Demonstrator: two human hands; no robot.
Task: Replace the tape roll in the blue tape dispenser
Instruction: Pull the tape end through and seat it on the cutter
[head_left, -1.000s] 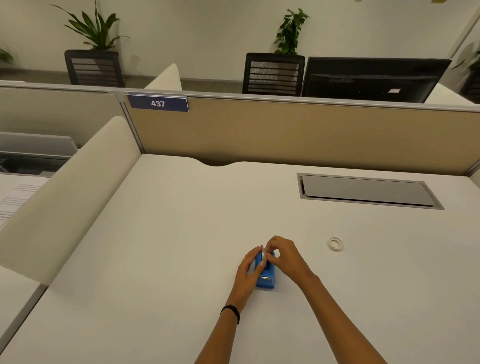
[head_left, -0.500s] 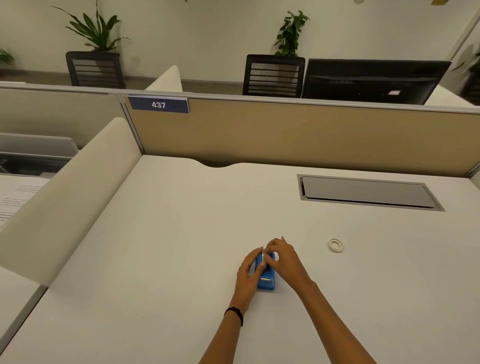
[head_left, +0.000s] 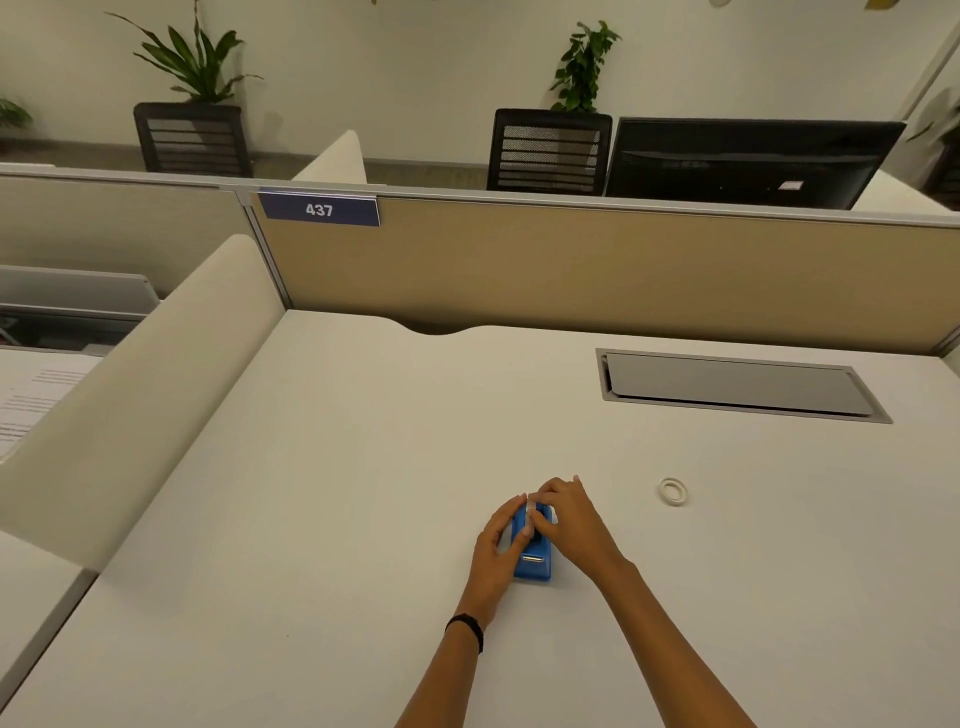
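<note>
The blue tape dispenser (head_left: 535, 564) stands on the white desk (head_left: 337, 493), its metal cutter end towards me. My left hand (head_left: 493, 551) is wrapped round its left side and holds it down. My right hand (head_left: 571, 525) lies over the top of the dispenser, fingertips pinched on a pale tape roll (head_left: 531, 512) sitting in the dispenser's top; most of that roll is hidden by my fingers. A small whitish tape ring (head_left: 674, 490) lies flat on the desk, apart, to the right of both hands.
A grey cable hatch (head_left: 737, 387) is set into the desk at the back right. A beige partition (head_left: 571, 270) with a "437" sign closes the far edge. A low white divider (head_left: 130, 395) runs along the left side.
My right hand has sunk lower onto the top of the dispenser, pressing the roll down into it. The left hand and the dispenser stay in place.
</note>
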